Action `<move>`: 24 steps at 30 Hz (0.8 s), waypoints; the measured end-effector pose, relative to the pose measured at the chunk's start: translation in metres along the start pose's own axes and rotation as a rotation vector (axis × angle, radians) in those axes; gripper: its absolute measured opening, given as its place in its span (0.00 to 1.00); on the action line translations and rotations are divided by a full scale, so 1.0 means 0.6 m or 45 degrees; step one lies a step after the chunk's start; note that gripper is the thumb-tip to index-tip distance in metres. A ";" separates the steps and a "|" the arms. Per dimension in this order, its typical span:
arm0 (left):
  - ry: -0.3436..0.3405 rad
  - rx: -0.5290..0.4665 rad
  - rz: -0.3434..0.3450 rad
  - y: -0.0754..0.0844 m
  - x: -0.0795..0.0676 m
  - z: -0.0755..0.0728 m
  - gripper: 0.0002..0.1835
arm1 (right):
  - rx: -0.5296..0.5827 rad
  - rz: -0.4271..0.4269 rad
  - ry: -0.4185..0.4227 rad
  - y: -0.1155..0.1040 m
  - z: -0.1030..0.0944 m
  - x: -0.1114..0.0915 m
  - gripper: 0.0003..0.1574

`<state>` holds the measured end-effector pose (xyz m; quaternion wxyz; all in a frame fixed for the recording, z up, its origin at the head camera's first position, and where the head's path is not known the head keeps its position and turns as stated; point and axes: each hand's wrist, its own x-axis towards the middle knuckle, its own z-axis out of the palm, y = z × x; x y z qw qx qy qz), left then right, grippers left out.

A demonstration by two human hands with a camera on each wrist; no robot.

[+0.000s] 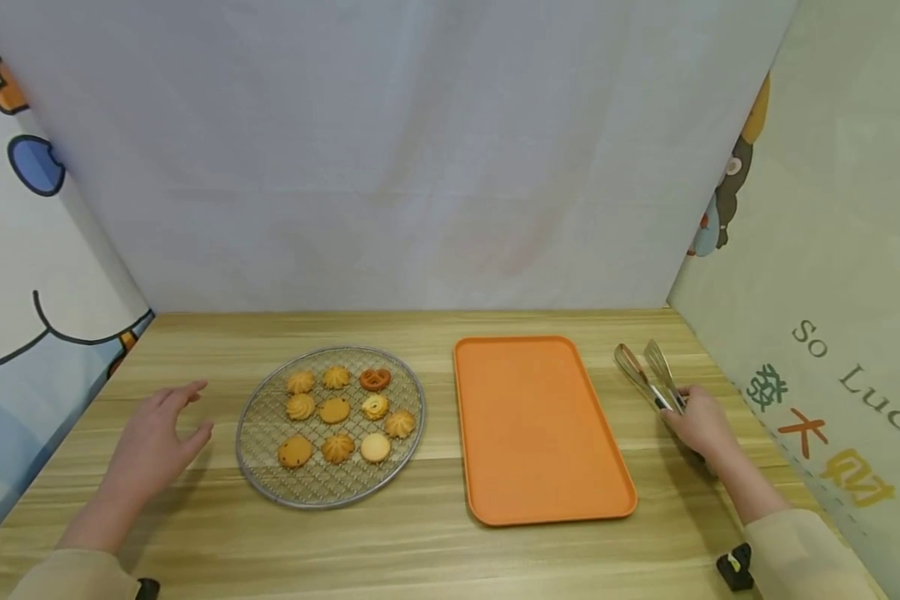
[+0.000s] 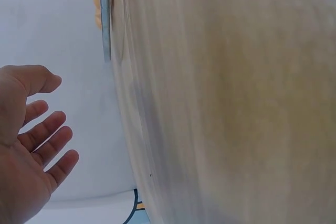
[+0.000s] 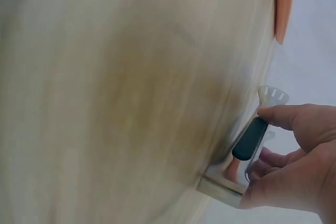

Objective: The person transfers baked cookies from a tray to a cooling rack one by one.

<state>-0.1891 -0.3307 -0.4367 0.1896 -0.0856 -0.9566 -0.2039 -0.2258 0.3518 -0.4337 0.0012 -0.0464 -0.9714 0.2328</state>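
Note:
On the right side of the wooden table, my right hand grips a pair of metal tongs by the dark-padded handles. The slotted tips of the tongs stand apart and point toward the back. My left hand hovers at the left with fingers loosely extended, holding nothing. To the right of that hand lies a round mesh tray with a metal rim. Several cookies of different shapes sit on the mesh, among them a pretzel and a pale round cookie.
An orange rectangular tray lies between the mesh tray and the tongs, with its surface bare. Behind the table hangs a pale cloth. Printed panels close off the left and right sides.

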 end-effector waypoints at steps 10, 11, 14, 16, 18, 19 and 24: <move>-0.034 0.009 -0.035 0.011 0.014 -0.010 0.31 | 0.042 -0.044 -0.018 -0.033 -0.031 0.000 0.46; -0.036 0.016 -0.041 0.012 0.015 -0.012 0.31 | 0.035 -0.070 0.013 -0.039 -0.034 -0.001 0.46; -0.016 0.036 -0.032 0.016 0.016 -0.017 0.31 | 0.029 -0.175 0.141 -0.061 -0.039 -0.010 0.45; 0.003 0.048 -0.013 0.018 0.015 -0.020 0.32 | 0.022 -0.264 0.240 -0.074 -0.037 -0.016 0.42; 0.029 0.067 0.020 0.020 0.013 -0.021 0.33 | 0.009 -0.357 0.345 -0.089 -0.030 -0.024 0.41; 0.043 0.081 0.043 0.021 0.012 -0.021 0.33 | -0.004 -0.402 0.390 -0.097 -0.026 -0.028 0.40; 0.088 0.190 0.143 0.028 -0.001 -0.018 0.40 | -0.103 -0.549 0.492 -0.132 -0.004 -0.049 0.40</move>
